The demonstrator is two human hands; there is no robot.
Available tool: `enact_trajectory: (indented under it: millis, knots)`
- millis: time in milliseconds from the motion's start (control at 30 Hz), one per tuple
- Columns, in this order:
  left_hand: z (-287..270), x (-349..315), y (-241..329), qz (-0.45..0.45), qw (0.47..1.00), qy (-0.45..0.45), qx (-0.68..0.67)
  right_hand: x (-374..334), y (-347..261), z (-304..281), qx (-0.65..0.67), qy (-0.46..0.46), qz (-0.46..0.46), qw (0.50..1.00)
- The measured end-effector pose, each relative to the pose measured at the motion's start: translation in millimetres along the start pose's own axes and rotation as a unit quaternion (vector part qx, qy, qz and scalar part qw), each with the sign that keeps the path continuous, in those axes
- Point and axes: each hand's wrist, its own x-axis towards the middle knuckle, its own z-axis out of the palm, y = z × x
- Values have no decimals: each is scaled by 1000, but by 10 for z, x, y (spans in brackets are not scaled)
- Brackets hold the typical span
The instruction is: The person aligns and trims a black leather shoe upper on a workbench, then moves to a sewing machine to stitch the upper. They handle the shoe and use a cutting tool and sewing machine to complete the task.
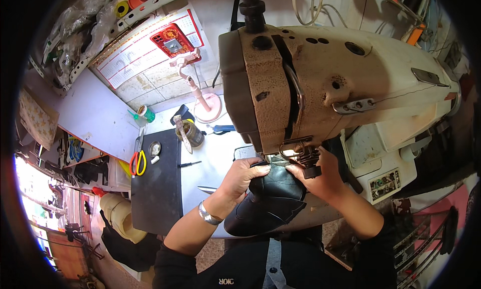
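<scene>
Both my hands are at a black leather shoe (pixel 270 204), or a shoe-shaped leather piece, under the head of a sewing machine (pixel 320 83). My left hand (pixel 240 176) pinches its upper left edge between thumb and fingers. My right hand (pixel 318 176) grips the upper right edge, its thumb on top and its other fingers partly hidden by the machine. The leather's far edge sits at the lit needle area, where the machine head hides the stitching point. The rounded lower part hangs toward me, over the table's front edge.
On the table to the left are scissors (pixel 138 164) with red and yellow handles, a black mat (pixel 158 189), a jar (pixel 190 133) with a brush, and a thin dark tool (pixel 190 164). A pink phone stand (pixel 205 106) holds a red phone (pixel 173 40) behind them.
</scene>
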Motion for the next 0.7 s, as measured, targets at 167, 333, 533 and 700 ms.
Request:
enact_trajectory:
  millis: [167, 333, 533, 700]
  knots:
    - [-4, 3, -8, 10, 1000, -12, -12, -26, 88, 70, 35, 16, -30, 999]
    - [-19, 17, -31, 12, 999, -17, -24, -26, 137, 98, 39, 20, -50, 998]
    - [-20, 15, -22, 13, 1000, -15, -18, -64, 135, 139, 115, 1, -48, 992]
    - [-3, -6, -26, 22, 1000, -6, 3, -111, 137, 188, 189, 8, -44, 981]
